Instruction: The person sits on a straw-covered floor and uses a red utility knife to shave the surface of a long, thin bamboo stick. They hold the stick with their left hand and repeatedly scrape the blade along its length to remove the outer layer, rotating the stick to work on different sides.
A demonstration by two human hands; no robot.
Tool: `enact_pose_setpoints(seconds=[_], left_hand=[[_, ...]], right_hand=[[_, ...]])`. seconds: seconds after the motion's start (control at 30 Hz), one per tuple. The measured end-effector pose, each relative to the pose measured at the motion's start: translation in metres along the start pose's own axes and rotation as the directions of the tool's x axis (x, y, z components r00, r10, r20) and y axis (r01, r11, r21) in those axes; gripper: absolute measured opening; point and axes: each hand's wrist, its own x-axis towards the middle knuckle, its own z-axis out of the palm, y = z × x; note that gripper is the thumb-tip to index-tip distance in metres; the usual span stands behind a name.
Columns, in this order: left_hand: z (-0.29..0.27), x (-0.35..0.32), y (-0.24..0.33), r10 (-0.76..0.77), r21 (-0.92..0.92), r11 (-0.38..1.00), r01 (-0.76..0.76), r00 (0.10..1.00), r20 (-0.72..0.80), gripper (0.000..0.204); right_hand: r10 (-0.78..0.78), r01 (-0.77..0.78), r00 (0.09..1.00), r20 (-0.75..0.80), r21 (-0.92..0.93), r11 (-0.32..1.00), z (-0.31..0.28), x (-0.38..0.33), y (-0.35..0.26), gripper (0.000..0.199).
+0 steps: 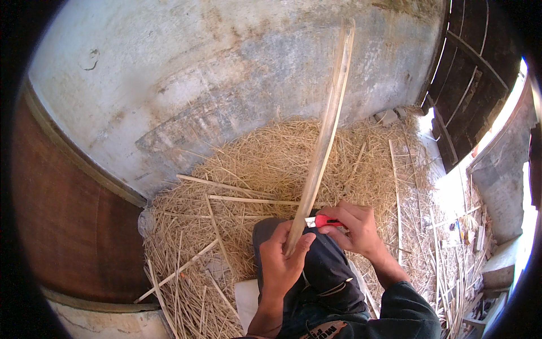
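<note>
A long, pale bamboo strip (pixel 327 130) slants up and away from my lap, its far end in front of the wall. Near its lower end my left hand (pixel 281 263) is closed round it, the thumb along the right side. My right hand (pixel 355 229) grips a red utility knife (pixel 326 221) between thumb and fingers. The knife's pale tip meets the right edge of the strip, just above my left hand. Whether the blade cuts into it is too small to tell. Both hands are over my dark trousers (pixel 324 268).
Straw-like shavings (pixel 271 152) cover the floor in a heap against the stained wall (pixel 226 73). Loose thin strips (pixel 243 199) lie on it, several bunched at the lower left. A brown panel (pixel 79 209) stands at left, a dark slatted wooden door (pixel 468 68) at the upper right.
</note>
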Motion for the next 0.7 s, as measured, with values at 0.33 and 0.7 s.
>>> enact_pose_setpoints(seconds=[0.33,0.7], left_hand=[[0.007,-0.002,0.009,0.057,0.128,0.991,-0.050,0.997,-0.059,0.024],[0.005,-0.004,0.002,-0.010,0.137,0.990,0.018,0.998,-0.061,0.026]], right_hand=[[-0.075,0.072,0.997,-0.013,-0.147,0.986,0.008,0.000,-0.010,0.032],[-0.080,0.064,0.995,-0.055,-0.240,0.969,0.013,-0.002,-0.008,0.030]])
